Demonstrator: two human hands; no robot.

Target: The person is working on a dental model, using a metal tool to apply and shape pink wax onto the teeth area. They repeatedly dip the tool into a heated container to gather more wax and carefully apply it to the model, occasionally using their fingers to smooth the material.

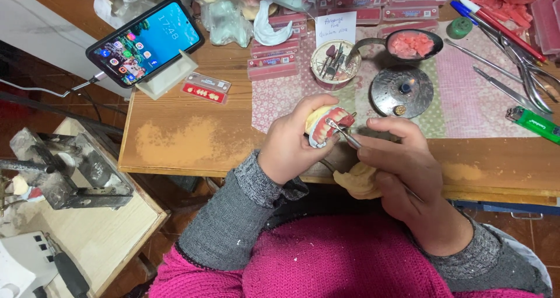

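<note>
Both hands busy | left hand (pixel 290 143) closed around denture model (pixel 326 124) | right hand (pixel 396 158) pinching metal wax carver (pixel 343 133), tip touching model's pink gum | over wooden bench (pixel 186 140)

Between the fingers (pixel 318 108), the denture model (pixel 324 126) shows pink gums, white teeth and a yellowish base. Beyond the fingers lies a pink patterned cloth (pixel 466 93) on the brown counter (pixel 192 140).
</note>
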